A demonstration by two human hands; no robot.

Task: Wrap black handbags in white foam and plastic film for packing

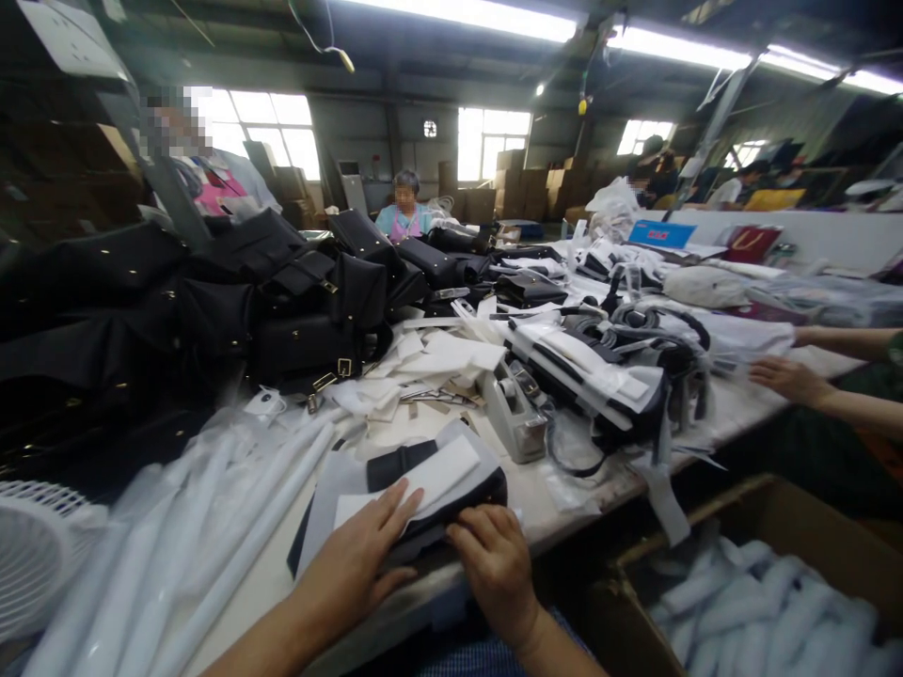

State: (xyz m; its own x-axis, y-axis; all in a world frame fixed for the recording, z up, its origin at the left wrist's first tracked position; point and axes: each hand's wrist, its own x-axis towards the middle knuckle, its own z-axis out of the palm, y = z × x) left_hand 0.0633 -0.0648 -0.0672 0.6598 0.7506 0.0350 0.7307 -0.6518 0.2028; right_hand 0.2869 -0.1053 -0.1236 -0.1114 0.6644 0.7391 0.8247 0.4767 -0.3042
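At the near table edge lies a black strap piece wrapped in white paper. My left hand lies flat on it with fingers stretched out, pressing the white paper. My right hand curls its fingers over the piece's near right end, gripping the black edge. A grey tape dispenser stands just beyond the piece.
Black bags pile up at left. Rolled white sheets lie at near left beside a white fan. More wrapped black straps cover the table's right. Another person's hand rests at right. A cardboard box of white rolls sits below.
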